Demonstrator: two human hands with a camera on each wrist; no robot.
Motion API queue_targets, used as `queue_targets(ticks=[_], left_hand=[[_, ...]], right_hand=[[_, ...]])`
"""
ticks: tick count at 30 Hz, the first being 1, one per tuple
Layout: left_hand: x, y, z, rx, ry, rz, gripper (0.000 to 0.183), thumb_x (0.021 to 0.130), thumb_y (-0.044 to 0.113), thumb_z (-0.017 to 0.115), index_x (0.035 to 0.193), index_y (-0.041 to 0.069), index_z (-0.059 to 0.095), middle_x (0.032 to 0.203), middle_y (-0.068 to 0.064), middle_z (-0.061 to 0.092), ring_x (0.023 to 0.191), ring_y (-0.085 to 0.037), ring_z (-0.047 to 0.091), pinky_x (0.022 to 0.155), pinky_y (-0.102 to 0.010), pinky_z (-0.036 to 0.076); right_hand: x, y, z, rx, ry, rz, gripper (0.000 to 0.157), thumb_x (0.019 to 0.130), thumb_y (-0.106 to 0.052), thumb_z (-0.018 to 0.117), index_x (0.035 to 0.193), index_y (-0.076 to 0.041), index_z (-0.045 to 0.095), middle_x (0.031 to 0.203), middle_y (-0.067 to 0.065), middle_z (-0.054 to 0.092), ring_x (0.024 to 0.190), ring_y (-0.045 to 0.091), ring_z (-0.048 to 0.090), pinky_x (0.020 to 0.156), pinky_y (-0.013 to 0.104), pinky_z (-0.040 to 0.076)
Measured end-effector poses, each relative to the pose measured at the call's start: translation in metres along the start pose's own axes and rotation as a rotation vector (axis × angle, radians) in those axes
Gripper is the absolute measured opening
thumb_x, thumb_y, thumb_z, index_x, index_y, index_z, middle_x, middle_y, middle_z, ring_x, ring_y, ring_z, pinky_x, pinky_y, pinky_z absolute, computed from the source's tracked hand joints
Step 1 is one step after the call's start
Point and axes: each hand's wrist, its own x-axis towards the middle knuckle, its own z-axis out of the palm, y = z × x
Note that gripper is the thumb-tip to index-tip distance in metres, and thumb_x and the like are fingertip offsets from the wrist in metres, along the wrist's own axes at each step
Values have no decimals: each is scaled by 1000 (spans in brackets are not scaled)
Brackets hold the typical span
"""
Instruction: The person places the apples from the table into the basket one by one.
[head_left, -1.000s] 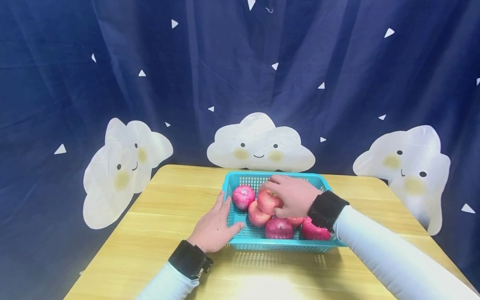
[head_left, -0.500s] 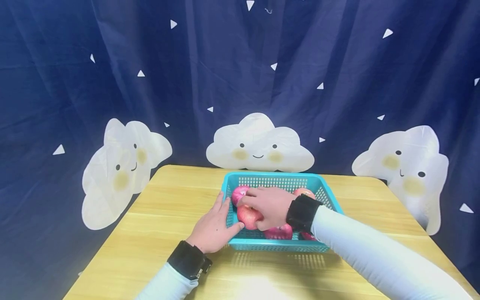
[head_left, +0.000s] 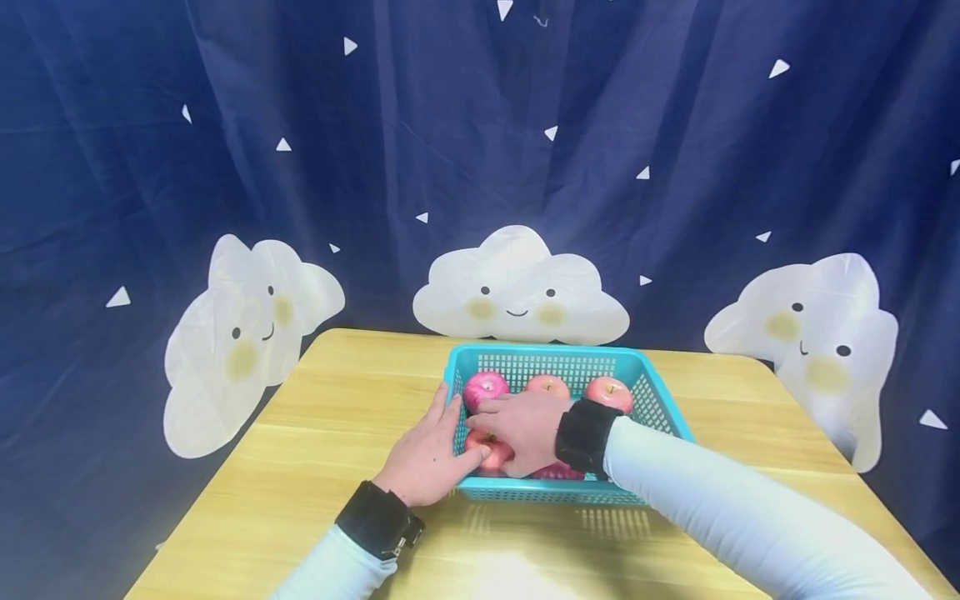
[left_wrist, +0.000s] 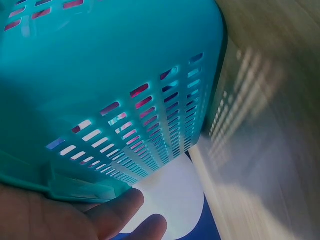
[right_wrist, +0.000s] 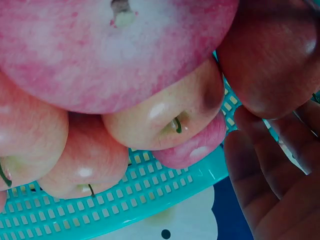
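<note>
A turquoise slotted basket [head_left: 555, 485] holds several red and pink apples. Inside its near left corner, my right hand [head_left: 525, 429] grips a red apple [head_left: 483, 450]; in the right wrist view, fingertips touch this shaded apple [right_wrist: 272, 60]. My left hand [head_left: 423, 462] rests along the basket's left side, fingers fairly straight and thumb over the rim near that apple. Along the far side sit a bright pink apple [head_left: 486, 388], a paler apple [head_left: 547, 387] and another apple [head_left: 609, 394]. Below the right hand, a dark pink apple [head_left: 558, 472] shows partly; the right forearm covers the basket's near right part.
The basket stands on a light wooden table [head_left: 315, 433], towards its far edge. Behind hangs a dark blue curtain [head_left: 480, 125] with white clouds and small triangles.
My right hand has carried the red apple from the pile's middle towards me and left, down into the near left corner. The paler far apples now show. The left hand stays put.
</note>
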Motion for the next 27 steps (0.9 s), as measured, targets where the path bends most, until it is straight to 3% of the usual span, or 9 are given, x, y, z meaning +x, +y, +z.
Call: queue_targets(ticks=[5,14,18,22,27], left_hand=[[0,-2,3,-8,6,12,91,85,66,49,148,5,25,157,-12,9,125,-27,41,90,-51,48],[2,5,10,-28,-22,39,94,85,71,43,149,6,22,157,-12,7,125,-27,40,90,-50,49],[4,8,8,-21,-36,61,92,86,69,44,149,5,24,156,-13,8,124,-28,42,89,-50,49],[4,6,8,-34,-30,59,89,88,65,46,149,6,22,157,-13,7,123,-28,43,86,-49,51],[3,-1,8,-43,-22,55,87,90,65,45,150,6,20,157,-13,5,121,-27,44,86,-48,51]], right_hand=[[5,-2,10,-36,-22,-22,61,72,-43,74,128,-24,55,112,-11,58,100,9,53,85,30,51],[-6,-6,24,-33,-68,-5,55,77,-31,75,128,-28,55,118,-12,58,110,8,50,95,32,46],[-11,-5,26,-61,-36,-7,50,79,-28,73,126,-26,57,115,-11,59,108,9,50,96,30,44],[-14,0,20,5,18,-8,55,79,-32,72,130,-23,54,118,-9,59,108,10,50,94,31,46],[-27,19,2,125,143,128,57,84,-36,65,136,-20,50,123,-1,60,113,15,51,92,39,48]])
